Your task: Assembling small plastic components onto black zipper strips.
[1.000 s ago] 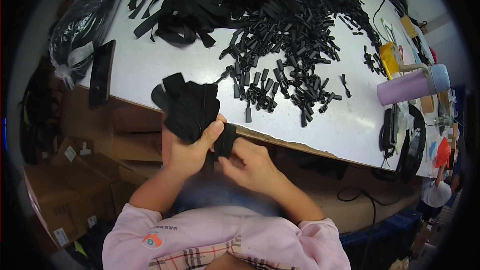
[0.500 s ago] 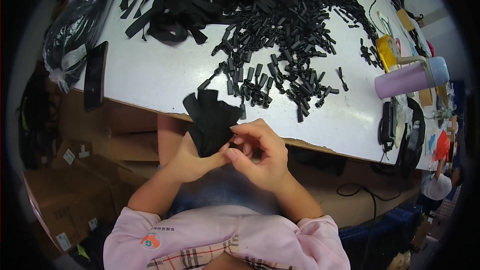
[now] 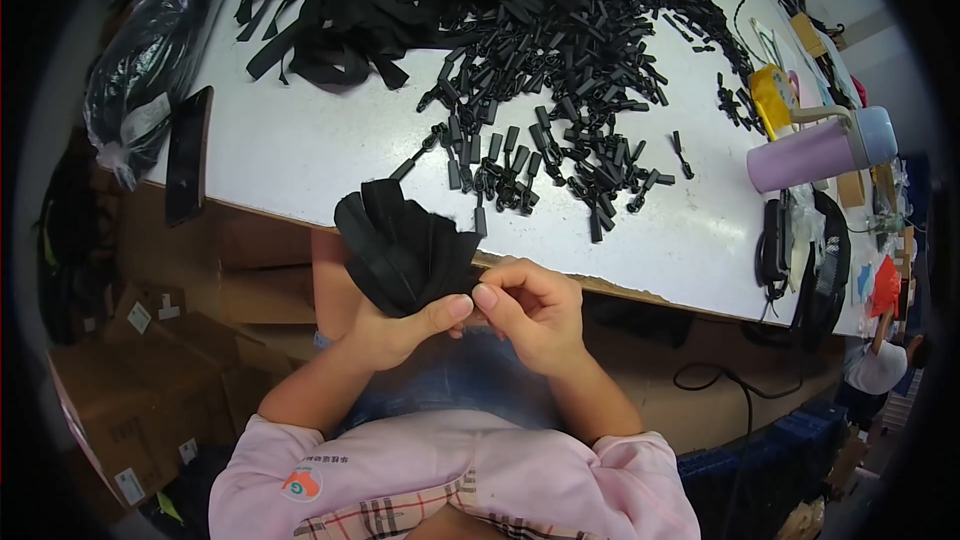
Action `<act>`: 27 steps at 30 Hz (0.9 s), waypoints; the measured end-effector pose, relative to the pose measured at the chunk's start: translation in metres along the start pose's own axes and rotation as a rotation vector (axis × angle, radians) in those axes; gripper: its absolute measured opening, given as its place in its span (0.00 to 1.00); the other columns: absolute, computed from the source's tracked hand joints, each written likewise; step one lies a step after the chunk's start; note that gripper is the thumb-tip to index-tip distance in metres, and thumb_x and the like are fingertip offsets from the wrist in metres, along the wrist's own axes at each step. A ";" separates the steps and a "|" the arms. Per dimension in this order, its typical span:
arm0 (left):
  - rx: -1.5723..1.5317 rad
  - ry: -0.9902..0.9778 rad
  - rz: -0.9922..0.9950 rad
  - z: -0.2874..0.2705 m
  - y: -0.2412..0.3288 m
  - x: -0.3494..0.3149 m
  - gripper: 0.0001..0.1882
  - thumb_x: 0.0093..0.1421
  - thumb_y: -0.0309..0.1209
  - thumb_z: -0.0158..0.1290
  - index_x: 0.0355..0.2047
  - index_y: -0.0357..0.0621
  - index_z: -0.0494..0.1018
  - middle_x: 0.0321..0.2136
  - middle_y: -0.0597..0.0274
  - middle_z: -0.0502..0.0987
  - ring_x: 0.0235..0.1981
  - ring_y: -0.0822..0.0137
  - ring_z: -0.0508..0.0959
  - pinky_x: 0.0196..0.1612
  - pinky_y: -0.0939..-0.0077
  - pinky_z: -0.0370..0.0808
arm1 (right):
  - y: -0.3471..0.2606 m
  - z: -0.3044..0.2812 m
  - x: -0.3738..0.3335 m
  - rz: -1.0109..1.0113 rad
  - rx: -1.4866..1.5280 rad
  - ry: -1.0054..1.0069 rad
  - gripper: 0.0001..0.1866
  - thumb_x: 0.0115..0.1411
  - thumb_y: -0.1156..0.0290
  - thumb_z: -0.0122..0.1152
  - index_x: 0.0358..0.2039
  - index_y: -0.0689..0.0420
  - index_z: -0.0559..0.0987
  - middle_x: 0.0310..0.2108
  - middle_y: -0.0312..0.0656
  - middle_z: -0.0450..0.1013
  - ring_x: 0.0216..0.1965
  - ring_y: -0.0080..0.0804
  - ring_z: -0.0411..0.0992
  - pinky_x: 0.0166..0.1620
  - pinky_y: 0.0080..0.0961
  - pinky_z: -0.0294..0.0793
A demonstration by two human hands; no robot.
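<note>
My left hand (image 3: 400, 330) grips a fanned bunch of black straps (image 3: 405, 245), held up at the near edge of the white table (image 3: 300, 155). My right hand (image 3: 530, 310) pinches the lower end of that bunch, thumb against my left thumb; any small part in its fingertips is hidden. On the table beyond lies a big heap of small black plastic pieces (image 3: 560, 70), with loose ones scattered toward me. A tangle of black webbing strips (image 3: 340, 0) lies at the far left of the table.
A dark phone (image 3: 187, 152) lies at the table's left edge beside a black plastic bag (image 3: 150, 60). A lilac bottle (image 3: 815, 152) lies on its side at the right, near a yellow object (image 3: 772, 100) and black cables. Cardboard boxes (image 3: 120, 380) stand below left.
The strap bunch rose and moved slightly right from the table edge. My hands came together at its lower end, right fingers now pinching beside my left thumb.
</note>
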State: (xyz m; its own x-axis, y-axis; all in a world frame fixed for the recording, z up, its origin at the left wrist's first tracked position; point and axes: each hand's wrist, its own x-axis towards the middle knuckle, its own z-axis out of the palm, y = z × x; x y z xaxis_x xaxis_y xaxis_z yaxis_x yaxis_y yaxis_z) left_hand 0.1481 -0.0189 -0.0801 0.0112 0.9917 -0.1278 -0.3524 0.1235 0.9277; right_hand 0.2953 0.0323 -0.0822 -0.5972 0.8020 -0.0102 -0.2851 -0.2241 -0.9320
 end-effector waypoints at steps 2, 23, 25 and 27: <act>-0.006 0.001 -0.024 0.000 -0.003 0.001 0.12 0.51 0.28 0.52 0.33 0.37 0.64 0.26 0.64 0.68 0.24 0.75 0.70 0.24 0.84 0.69 | 0.002 0.001 0.001 -0.020 -0.045 0.013 0.03 0.52 0.79 0.50 0.25 0.66 0.71 0.22 0.38 0.69 0.21 0.19 0.69 0.23 0.11 0.67; -0.268 0.121 -0.145 0.005 -0.004 0.005 0.11 0.51 0.29 0.51 0.33 0.37 0.65 0.26 0.62 0.68 0.22 0.71 0.71 0.24 0.77 0.70 | -0.007 -0.024 0.031 -0.551 -1.506 0.371 0.11 0.37 0.76 0.60 0.25 0.59 0.71 0.26 0.40 0.66 0.24 0.34 0.65 0.23 0.23 0.66; -0.181 0.144 -0.123 0.006 -0.002 0.004 0.11 0.51 0.29 0.51 0.33 0.38 0.65 0.27 0.63 0.68 0.24 0.72 0.71 0.25 0.78 0.70 | -0.003 -0.027 0.036 -0.558 -1.546 0.362 0.11 0.37 0.77 0.60 0.24 0.59 0.70 0.25 0.40 0.66 0.24 0.35 0.65 0.23 0.23 0.66; -0.092 0.175 -0.103 0.007 -0.002 0.004 0.11 0.51 0.28 0.51 0.34 0.38 0.65 0.28 0.63 0.68 0.25 0.73 0.70 0.26 0.79 0.69 | 0.000 -0.029 0.038 -0.566 -1.579 0.347 0.10 0.37 0.77 0.59 0.23 0.59 0.69 0.24 0.40 0.66 0.23 0.35 0.65 0.23 0.24 0.66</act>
State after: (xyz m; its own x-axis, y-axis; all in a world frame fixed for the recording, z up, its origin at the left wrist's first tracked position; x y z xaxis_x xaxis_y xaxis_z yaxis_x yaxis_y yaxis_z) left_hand 0.1559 -0.0147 -0.0801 -0.1088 0.9519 -0.2863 -0.4413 0.2118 0.8720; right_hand 0.2941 0.0790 -0.0931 -0.4510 0.7044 0.5481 0.7005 0.6599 -0.2716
